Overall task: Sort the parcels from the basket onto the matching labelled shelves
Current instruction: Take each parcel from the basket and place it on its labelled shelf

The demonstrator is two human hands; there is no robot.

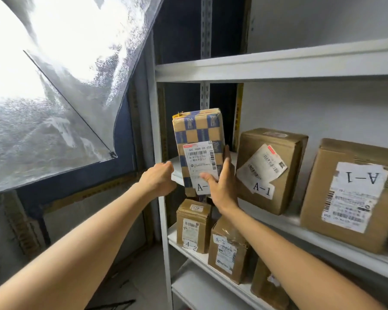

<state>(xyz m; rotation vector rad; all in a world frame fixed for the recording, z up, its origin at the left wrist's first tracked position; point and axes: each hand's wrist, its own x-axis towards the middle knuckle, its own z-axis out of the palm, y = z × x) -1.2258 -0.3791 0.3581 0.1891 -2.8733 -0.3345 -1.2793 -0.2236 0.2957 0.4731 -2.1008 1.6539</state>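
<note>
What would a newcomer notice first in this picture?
First, the blue-checkered parcel standing on end at the left end of the middle shelf, the right hand flat on its label, the left hand beside it. Right of it stand two brown boxes marked A-1; below, boxes marked A-2.

The bare left arm and right arm reach up and forward, converging. The left hand is curled, its back showing, and whatever its fingers close on is hidden. The right hand is flat, fingers straight and pointing up, thumb spread to the left.
</note>
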